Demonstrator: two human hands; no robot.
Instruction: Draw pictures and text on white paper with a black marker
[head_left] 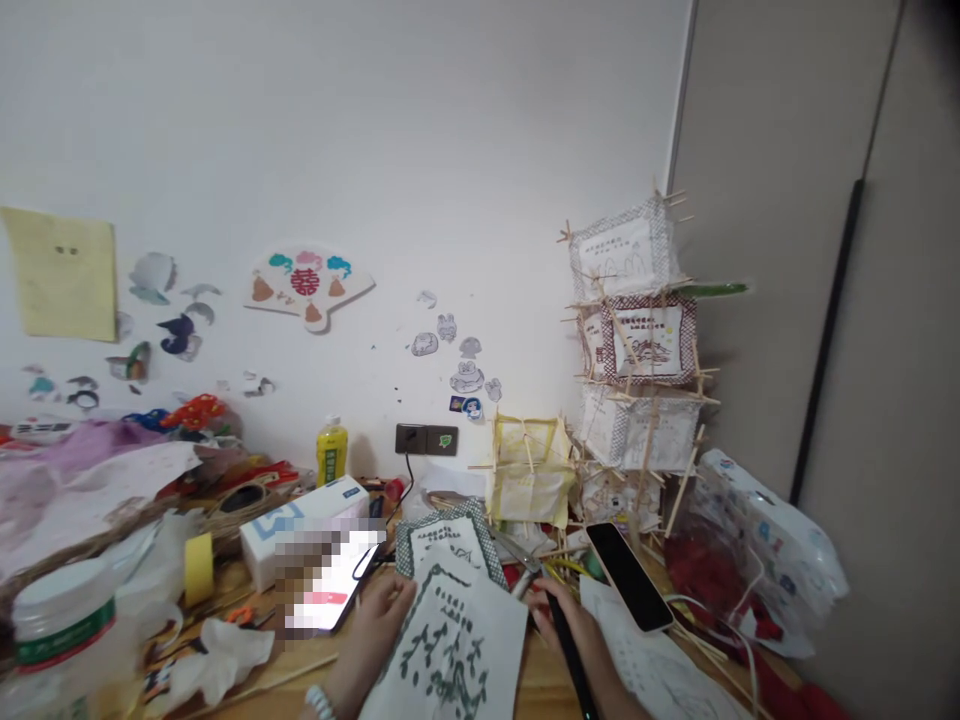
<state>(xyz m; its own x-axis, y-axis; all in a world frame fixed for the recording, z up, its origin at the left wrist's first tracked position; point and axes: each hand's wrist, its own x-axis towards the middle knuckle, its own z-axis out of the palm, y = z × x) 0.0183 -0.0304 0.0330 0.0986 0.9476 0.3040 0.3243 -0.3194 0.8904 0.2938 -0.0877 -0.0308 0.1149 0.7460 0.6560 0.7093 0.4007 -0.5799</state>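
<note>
My left hand (pixel 384 612) is at the left edge of a white paper sheet (pixel 499 630), with its fingers curled against it. The sheet bears dark green painted leaves, two lines of writing and a part-painted border. My right hand (pixel 571 622) is closed around a long black handle (pixel 564 635), whose kind I cannot make out. Just ahead of its fingers lies a grey metal piece (pixel 529 566); whether it belongs to the handle is unclear. Behind the sheet is another paper panel (pixel 442 535) with a green checked border.
Stick-framed paper lanterns stand stacked (pixel 649 340) at the right, beside a yellow lantern (pixel 529 475). A dark-screened phone (pixel 628 578) lies right; a lit screen (pixel 341 580) and white box (pixel 300 515) are left. A jar (pixel 64 620) and yellow bottle (pixel 331 452) stand among clutter.
</note>
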